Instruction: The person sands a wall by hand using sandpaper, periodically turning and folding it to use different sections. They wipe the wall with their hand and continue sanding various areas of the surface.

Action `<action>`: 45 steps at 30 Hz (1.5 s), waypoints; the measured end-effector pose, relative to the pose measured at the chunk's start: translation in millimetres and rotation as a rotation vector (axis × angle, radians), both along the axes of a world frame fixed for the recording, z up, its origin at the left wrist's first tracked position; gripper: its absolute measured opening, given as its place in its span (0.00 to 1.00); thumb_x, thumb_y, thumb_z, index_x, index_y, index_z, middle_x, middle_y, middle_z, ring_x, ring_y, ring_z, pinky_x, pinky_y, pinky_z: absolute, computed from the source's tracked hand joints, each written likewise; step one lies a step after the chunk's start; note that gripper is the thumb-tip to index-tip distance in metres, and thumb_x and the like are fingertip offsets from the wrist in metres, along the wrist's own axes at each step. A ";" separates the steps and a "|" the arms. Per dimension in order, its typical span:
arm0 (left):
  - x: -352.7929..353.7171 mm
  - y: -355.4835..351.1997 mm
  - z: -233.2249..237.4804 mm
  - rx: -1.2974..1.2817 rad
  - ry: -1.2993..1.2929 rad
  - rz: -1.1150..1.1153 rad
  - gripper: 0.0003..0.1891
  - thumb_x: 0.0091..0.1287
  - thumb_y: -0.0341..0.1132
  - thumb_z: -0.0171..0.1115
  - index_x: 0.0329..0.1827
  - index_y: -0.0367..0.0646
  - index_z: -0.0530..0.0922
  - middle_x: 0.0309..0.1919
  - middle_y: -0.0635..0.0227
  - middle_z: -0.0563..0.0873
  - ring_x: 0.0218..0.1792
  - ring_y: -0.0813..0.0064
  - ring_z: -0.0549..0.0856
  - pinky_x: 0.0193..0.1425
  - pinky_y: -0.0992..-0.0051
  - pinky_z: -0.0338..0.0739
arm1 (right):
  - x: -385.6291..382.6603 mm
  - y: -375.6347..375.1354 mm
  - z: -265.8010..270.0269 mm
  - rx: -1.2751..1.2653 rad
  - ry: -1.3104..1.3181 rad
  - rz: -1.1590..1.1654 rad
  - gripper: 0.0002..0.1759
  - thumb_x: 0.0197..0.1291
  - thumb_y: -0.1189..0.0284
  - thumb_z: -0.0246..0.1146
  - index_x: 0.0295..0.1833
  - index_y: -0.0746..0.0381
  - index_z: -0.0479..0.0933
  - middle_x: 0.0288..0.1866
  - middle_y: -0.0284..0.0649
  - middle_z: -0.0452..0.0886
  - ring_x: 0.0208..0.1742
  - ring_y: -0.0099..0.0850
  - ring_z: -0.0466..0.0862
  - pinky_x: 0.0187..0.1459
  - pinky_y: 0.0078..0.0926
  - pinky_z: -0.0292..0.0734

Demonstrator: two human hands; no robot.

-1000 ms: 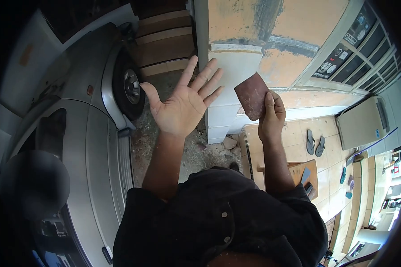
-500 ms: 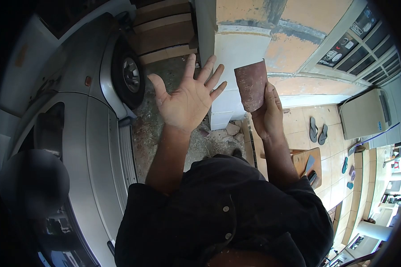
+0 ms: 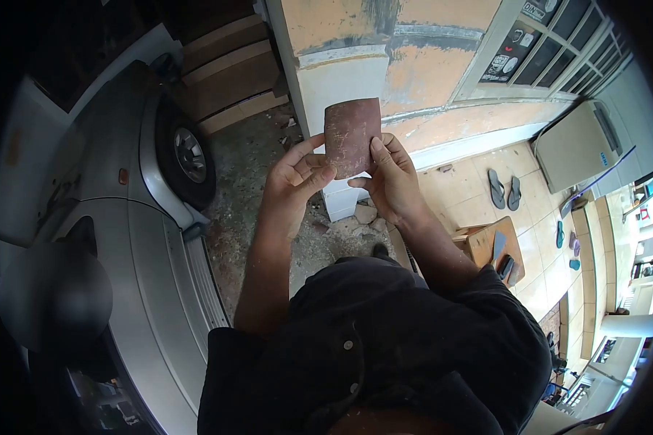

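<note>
The left hand (image 3: 292, 181) and right hand (image 3: 397, 181) pinch a reddish-brown, rectangular, paper-like sheet (image 3: 352, 138) between fingers; probably light, bendable, best held by opposite edges.

a thin rectangular sheet (image 3: 351, 138) sits between both hands (image 3: 290, 180), before a flat masonry wall (image 3: 428, 76). broken rubble (image 3: 365, 214) lies at its foot. left stands a metal-bodied car (image 3: 98, 225); broad steps (image 3: 228, 76) lie ahead. right, a wooden table (image 3: 481, 251) bears a flat-bladed tool (image 3: 498, 245); beyond, thong sandals (image 3: 495, 190) lie on square floor tiles (image 3: 450, 199).
</note>
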State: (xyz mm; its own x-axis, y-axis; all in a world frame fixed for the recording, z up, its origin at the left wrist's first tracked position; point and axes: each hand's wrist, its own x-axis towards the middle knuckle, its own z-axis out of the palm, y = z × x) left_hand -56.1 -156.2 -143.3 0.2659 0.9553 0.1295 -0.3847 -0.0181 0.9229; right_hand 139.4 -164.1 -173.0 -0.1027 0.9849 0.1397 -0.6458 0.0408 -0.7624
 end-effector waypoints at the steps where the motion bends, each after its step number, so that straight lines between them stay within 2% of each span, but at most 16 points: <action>1: 0.2 -1.0 -0.8 -0.001 0.031 0.001 0.22 0.71 0.29 0.73 0.66 0.33 0.80 0.50 0.62 0.90 0.52 0.74 0.87 0.62 0.71 0.80 | 0.3 0.0 -0.7 0.002 0.000 0.003 0.10 0.84 0.62 0.54 0.57 0.56 0.75 0.56 0.37 0.86 0.55 0.29 0.88 0.45 0.33 0.91; 6: 4.9 -4.2 3.6 0.034 0.074 0.014 0.14 0.72 0.31 0.72 0.56 0.32 0.86 0.43 0.64 0.91 0.43 0.77 0.88 0.51 0.76 0.81 | -0.9 -7.8 20.8 -0.064 0.162 0.125 0.20 0.81 0.59 0.58 0.68 0.59 0.72 0.57 0.44 0.85 0.52 0.33 0.90 0.44 0.36 0.93; 8: 2.6 -2.5 0.0 0.072 0.235 -0.024 0.12 0.75 0.31 0.70 0.53 0.31 0.86 0.39 0.65 0.91 0.39 0.80 0.87 0.46 0.77 0.81 | 3.6 -8.8 13.7 -0.030 0.129 0.157 0.23 0.80 0.58 0.59 0.70 0.60 0.71 0.57 0.45 0.85 0.52 0.34 0.90 0.44 0.35 0.92; 11: 9.8 -6.2 0.8 0.079 0.240 -0.025 0.12 0.77 0.34 0.68 0.52 0.31 0.86 0.36 0.68 0.90 0.37 0.82 0.85 0.44 0.79 0.79 | 11.3 -4.8 1.3 -0.019 0.060 0.210 0.25 0.80 0.57 0.59 0.71 0.62 0.71 0.56 0.46 0.86 0.51 0.35 0.90 0.43 0.34 0.92; 19: 13.7 -4.5 0.6 0.007 0.178 -0.017 0.14 0.80 0.37 0.64 0.54 0.30 0.85 0.40 0.68 0.88 0.43 0.82 0.84 0.51 0.77 0.78 | 10.3 -2.4 -6.1 -0.101 0.131 0.178 0.21 0.80 0.61 0.60 0.68 0.62 0.74 0.54 0.43 0.86 0.49 0.32 0.89 0.41 0.32 0.90; 28: 17.2 1.0 3.7 0.041 0.128 -0.046 0.15 0.78 0.34 0.66 0.59 0.30 0.83 0.45 0.65 0.89 0.45 0.77 0.85 0.57 0.74 0.80 | 12.0 2.2 -5.1 -0.075 0.134 0.118 0.21 0.80 0.61 0.61 0.68 0.64 0.75 0.55 0.41 0.85 0.53 0.30 0.86 0.52 0.33 0.84; 30: 19.7 4.7 5.0 0.019 0.127 -0.036 0.16 0.77 0.33 0.67 0.61 0.30 0.82 0.46 0.64 0.89 0.45 0.76 0.85 0.58 0.74 0.80 | 6.6 3.5 -1.7 -0.088 0.120 -0.002 0.17 0.78 0.65 0.64 0.64 0.63 0.80 0.54 0.42 0.86 0.53 0.31 0.87 0.52 0.33 0.83; 31: 20.9 9.9 2.4 0.215 0.382 0.133 0.18 0.76 0.34 0.68 0.63 0.31 0.80 0.47 0.61 0.89 0.46 0.74 0.86 0.58 0.73 0.80 | 9.2 9.3 -3.4 -0.077 0.121 -0.001 0.17 0.78 0.65 0.64 0.64 0.63 0.80 0.54 0.42 0.86 0.53 0.31 0.87 0.52 0.33 0.83; 32: 21.0 14.8 0.9 0.411 0.634 0.307 0.20 0.75 0.34 0.70 0.64 0.31 0.79 0.48 0.59 0.89 0.46 0.73 0.87 0.58 0.72 0.81 | 13.7 17.2 -8.1 0.160 -0.329 -0.252 0.15 0.76 0.68 0.66 0.62 0.61 0.83 0.53 0.42 0.86 0.53 0.32 0.87 0.53 0.34 0.83; 33: 19.8 19.0 0.6 0.421 0.632 0.315 0.20 0.75 0.34 0.70 0.64 0.31 0.79 0.48 0.59 0.89 0.46 0.73 0.87 0.58 0.72 0.81 | 16.1 23.4 -9.0 0.397 -0.778 -0.504 0.13 0.74 0.71 0.67 0.60 0.59 0.85 0.53 0.43 0.86 0.53 0.33 0.87 0.53 0.35 0.83; 34: 17.8 23.3 1.0 0.452 0.559 0.381 0.22 0.77 0.37 0.67 0.67 0.32 0.77 0.51 0.59 0.88 0.50 0.73 0.86 0.61 0.71 0.79 | 12.8 21.5 16.9 0.502 -0.915 -0.658 0.18 0.66 0.76 0.70 0.60 0.52 0.88 0.52 0.42 0.87 0.55 0.36 0.87 0.58 0.41 0.80; 36: 20.2 28.3 8.8 0.491 0.478 0.447 0.24 0.78 0.39 0.65 0.70 0.33 0.76 0.54 0.59 0.87 0.53 0.73 0.85 0.63 0.70 0.77 | 17.1 39.4 37.3 0.864 -1.366 -0.995 0.23 0.59 0.75 0.71 0.61 0.47 0.88 0.54 0.36 0.86 0.62 0.38 0.85 0.68 0.50 0.74; 38: 27.7 22.6 27.7 0.616 0.322 0.340 0.27 0.76 0.38 0.69 0.71 0.32 0.73 0.50 0.54 0.88 0.55 0.69 0.87 0.61 0.67 0.81 | 11.8 46.0 57.7 0.946 -1.442 -1.043 0.24 0.58 0.73 0.71 0.61 0.46 0.88 0.55 0.33 0.86 0.65 0.37 0.83 0.73 0.54 0.68; 40: 41.8 24.1 36.1 0.617 0.320 0.353 0.26 0.80 0.39 0.64 0.73 0.32 0.70 0.52 0.56 0.87 0.55 0.71 0.87 0.60 0.68 0.81 | 5.8 48.2 61.7 1.035 -1.509 -1.079 0.24 0.57 0.71 0.71 0.61 0.45 0.88 0.57 0.30 0.86 0.68 0.37 0.81 0.78 0.58 0.62; 43: 41.3 40.6 28.4 0.415 0.038 0.262 0.20 0.84 0.39 0.58 0.68 0.31 0.76 0.53 0.61 0.88 0.49 0.79 0.86 0.56 0.75 0.80 | 5.1 63.4 55.4 1.216 -1.483 -0.975 0.19 0.58 0.64 0.71 0.57 0.42 0.90 0.69 0.25 0.82 0.74 0.40 0.75 0.82 0.66 0.50; 45: 28.2 45.3 26.9 0.378 0.094 0.241 0.19 0.84 0.39 0.58 0.66 0.31 0.78 0.51 0.62 0.88 0.49 0.80 0.86 0.55 0.75 0.80 | 15.0 57.6 58.9 1.167 -1.459 -0.947 0.19 0.58 0.58 0.72 0.56 0.41 0.90 0.71 0.28 0.80 0.76 0.44 0.72 0.82 0.66 0.50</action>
